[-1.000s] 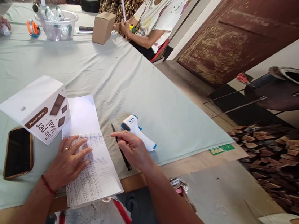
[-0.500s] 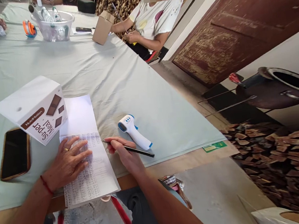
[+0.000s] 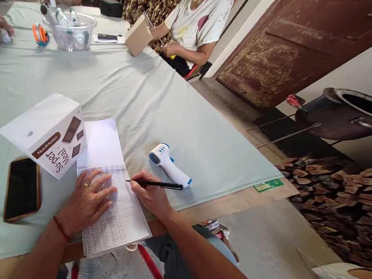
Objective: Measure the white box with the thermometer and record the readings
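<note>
My left hand lies flat with fingers spread on a notebook covered in handwriting, whose bottom edge hangs past the table's edge. In my right hand is a black pen, pinched near its tip; the tip is at the right side of the written page. Just right of that hand a white and blue infrared thermometer rests on the cloth. Behind the notebook stands a white Su-per Meal box. A dark smartphone in a brown case lies left of my left hand.
A clear plastic basin with bottles stands at the far left, beside an orange and blue tape roll. Across the table a person handles a cardboard box. A green card lies at the near edge. Firewood is stacked at right.
My right hand has shifted the pen tip slightly down the page, and the pen lies flatter. My left hand stays in place. The far person's cardboard box has turned.
</note>
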A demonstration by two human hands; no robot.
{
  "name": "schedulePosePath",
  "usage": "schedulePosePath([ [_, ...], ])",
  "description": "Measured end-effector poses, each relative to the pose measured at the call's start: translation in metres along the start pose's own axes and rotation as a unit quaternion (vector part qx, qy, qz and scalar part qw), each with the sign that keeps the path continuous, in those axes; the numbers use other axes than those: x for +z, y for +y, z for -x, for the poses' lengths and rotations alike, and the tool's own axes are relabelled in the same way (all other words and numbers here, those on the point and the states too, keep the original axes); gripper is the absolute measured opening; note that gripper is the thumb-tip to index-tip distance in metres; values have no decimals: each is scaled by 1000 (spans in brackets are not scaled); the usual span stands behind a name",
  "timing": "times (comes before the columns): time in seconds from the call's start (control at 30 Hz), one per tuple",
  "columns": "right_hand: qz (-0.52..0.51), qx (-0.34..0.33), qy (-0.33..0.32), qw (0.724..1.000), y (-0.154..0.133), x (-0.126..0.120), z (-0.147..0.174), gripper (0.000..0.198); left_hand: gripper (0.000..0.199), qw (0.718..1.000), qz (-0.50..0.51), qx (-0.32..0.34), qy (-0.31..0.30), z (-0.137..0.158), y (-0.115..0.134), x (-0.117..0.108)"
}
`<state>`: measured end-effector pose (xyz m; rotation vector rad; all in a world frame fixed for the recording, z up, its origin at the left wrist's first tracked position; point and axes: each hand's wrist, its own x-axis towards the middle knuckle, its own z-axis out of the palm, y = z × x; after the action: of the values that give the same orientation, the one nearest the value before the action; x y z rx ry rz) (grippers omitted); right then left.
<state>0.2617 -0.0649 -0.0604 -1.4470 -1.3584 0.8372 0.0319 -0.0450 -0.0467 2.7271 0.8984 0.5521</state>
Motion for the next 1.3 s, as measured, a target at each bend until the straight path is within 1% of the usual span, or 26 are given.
schedulePosePath([
  [0.23,27,-13,-7,1000,2,1,1,12,36,1000,0,-4,-5,1,0,1],
  [0.57,24,-17,-9,1000,1,0,1,11,38,1000,-4,1,-2,1,0,2],
  [0.8,30,-17,13,999,1,0,1,12,40,1000,-2,-1,-4,1,0,3],
  [1.03,33,-21,-6,999,1,-1,1,11,39,1000,3,-2,-3,1,-1,3],
  [1.3,29,-18,4,999,0,-2,1,12,40,1000,-1,4,-2,1,-1,2],
])
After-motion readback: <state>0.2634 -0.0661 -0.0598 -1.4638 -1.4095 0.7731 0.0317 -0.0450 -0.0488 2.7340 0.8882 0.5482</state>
